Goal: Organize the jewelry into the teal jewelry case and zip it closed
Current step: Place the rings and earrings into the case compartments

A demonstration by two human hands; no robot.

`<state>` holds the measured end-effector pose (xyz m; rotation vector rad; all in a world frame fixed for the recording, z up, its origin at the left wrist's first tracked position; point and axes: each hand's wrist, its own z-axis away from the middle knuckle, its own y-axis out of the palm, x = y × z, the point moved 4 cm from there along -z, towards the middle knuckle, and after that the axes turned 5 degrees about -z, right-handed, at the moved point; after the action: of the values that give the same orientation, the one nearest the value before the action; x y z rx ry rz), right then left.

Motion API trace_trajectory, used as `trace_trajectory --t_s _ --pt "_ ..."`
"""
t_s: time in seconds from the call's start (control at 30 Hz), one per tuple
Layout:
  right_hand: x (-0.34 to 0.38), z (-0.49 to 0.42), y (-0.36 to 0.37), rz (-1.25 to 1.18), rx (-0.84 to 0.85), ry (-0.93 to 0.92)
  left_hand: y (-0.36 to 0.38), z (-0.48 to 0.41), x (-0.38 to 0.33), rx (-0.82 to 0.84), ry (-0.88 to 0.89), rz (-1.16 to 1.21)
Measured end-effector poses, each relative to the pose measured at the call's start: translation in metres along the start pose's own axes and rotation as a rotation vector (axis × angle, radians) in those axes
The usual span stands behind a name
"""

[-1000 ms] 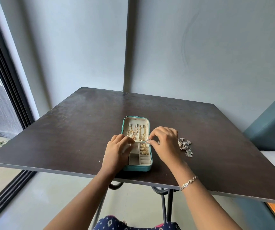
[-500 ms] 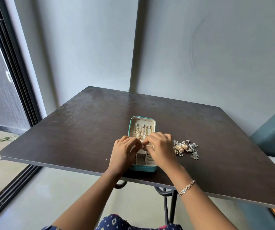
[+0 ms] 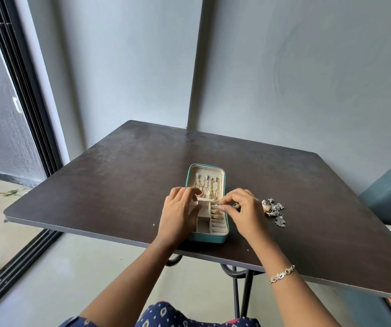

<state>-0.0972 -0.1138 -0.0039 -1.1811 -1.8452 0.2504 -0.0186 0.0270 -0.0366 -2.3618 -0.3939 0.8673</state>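
Navy patterned fabric (image 3: 163,315) fills the near edge of the head view. Beyond it, a silver link bracelet (image 3: 281,273) circles the right wrist. On the dark brown table (image 3: 95,185), near its front edge, lies the teal jewelry case (image 3: 207,239), unzipped and laid flat, with a cream lining. Its near half is a tray of small square compartments, with ring rolls along the 3 o'clock side, several holding gold pieces. The left hand (image 3: 180,213) rests on the tray's 9 o'clock edge, fingers relaxed and gripping nothing. The right hand (image 3: 244,208) comes in from 3 o'clock, its thumb and forefinger pinching a small gold ring (image 3: 216,206) just above the ring rolls. The two hands are apart, with the tray between them. The case's far half, the lid at 12 o'clock, carries gold chains (image 3: 207,187) hung from cream tabs. At 3 o'clock of the case, just beyond the right hand, a heap of silver jewelry (image 3: 273,208) lies on the table. A grey wall (image 3: 307,79) stands behind.
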Motion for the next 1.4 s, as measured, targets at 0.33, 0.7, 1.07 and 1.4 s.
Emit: trace_trajectory --t_s 0.33,0.7,1.07,1.4 --pt "-0.003 0.018 0.002 0.069 0.093 0.021 0.006 -0.001 0.005 0.061 -0.047 -0.01" --pt "-0.002 0.022 0.009 0.13 0.132 -0.019 0.007 0.0 0.005 0.057 -0.054 -0.01" --pt "0.0 0.022 0.006 0.181 0.152 -0.104 0.007 0.0 0.004 0.073 -0.064 0.003" --pt "-0.005 0.023 0.002 0.122 0.062 -0.114 0.008 0.0 0.005 0.093 -0.068 0.004"
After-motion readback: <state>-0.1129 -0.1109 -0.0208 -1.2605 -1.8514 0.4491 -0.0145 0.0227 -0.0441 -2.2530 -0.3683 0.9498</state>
